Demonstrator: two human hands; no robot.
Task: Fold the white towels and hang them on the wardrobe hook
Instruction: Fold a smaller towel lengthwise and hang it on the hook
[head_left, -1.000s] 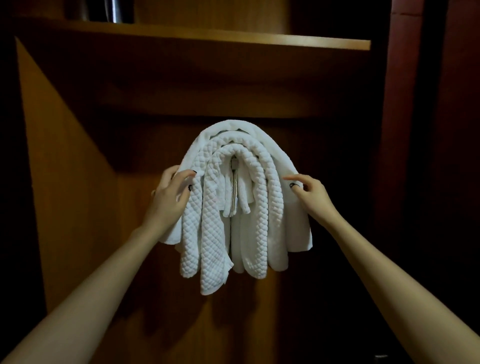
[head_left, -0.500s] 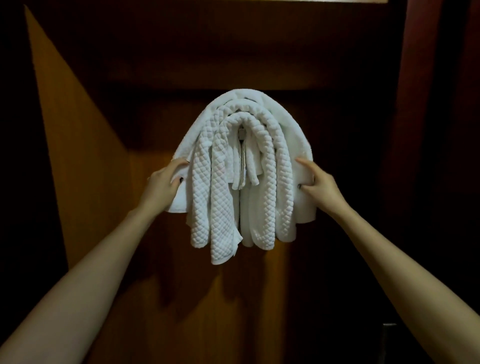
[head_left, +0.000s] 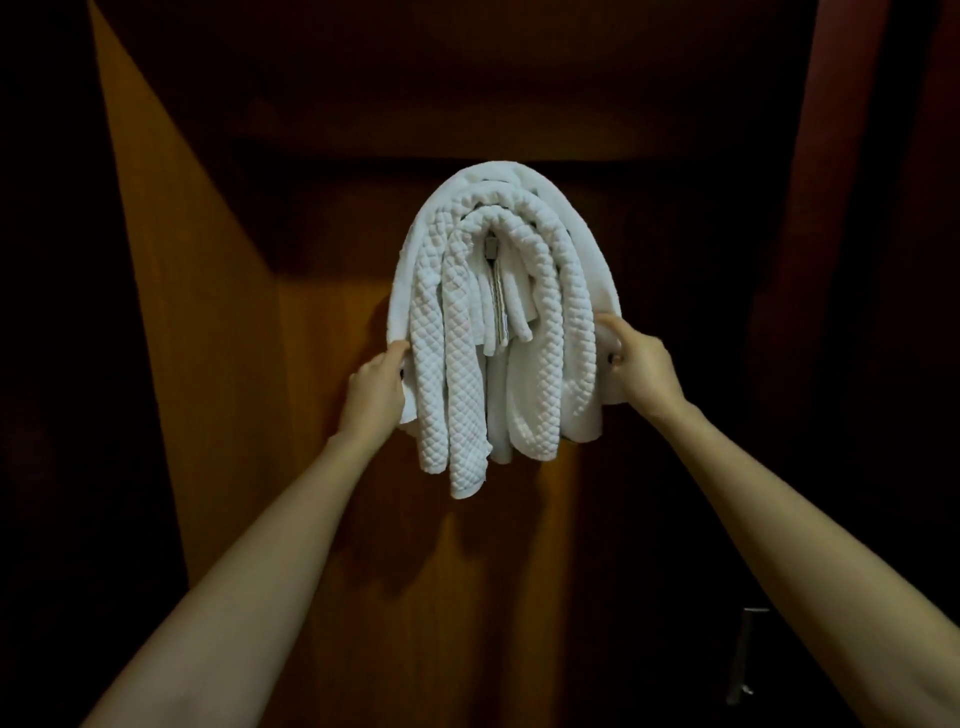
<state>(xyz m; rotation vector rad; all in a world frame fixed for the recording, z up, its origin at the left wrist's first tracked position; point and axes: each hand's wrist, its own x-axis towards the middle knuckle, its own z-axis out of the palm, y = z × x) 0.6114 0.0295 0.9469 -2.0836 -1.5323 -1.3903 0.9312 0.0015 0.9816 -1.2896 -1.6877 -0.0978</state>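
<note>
Several folded white towels (head_left: 498, 322) hang draped over a hook (head_left: 491, 248) on the wooden back wall of the wardrobe; only a small grey end of the hook shows under the inner fold. The inner towels have a quilted weave, the outermost one is smooth. My left hand (head_left: 375, 388) grips the lower left edge of the outer towel. My right hand (head_left: 640, 370) pinches the outer towel's lower right edge, thumb on the front.
The wardrobe's wooden side panel (head_left: 187, 291) slopes away at the left. A dark reddish door or frame (head_left: 831, 208) stands at the right. A metal handle (head_left: 742, 654) shows low at the right.
The view has tilted down, so the upper shelf has left the frame. Both hands slid lower along the outer towel's sides and closed on its edges.
</note>
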